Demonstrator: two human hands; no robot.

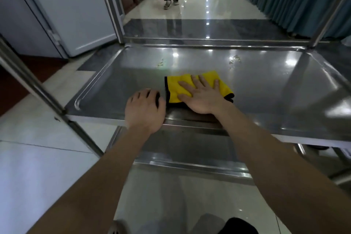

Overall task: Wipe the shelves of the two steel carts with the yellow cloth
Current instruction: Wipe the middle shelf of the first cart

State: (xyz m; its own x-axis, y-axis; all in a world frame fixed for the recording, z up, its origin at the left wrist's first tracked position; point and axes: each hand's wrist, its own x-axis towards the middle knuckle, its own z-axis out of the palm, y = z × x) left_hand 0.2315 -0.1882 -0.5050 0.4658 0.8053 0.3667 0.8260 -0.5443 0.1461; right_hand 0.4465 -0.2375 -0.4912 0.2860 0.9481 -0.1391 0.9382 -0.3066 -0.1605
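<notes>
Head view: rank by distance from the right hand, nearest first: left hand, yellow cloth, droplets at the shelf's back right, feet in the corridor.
1. yellow cloth, under the right hand
2. left hand, beside it
3. droplets, back right of shelf
4. feet, far down the corridor

Surface: middle steel shelf [117,74], raised rim.
On it, near edge, centre: folded yellow cloth [182,85], lying flat.
Far side: small wet smears [234,61].
Below: lower shelf [182,146].
</notes>
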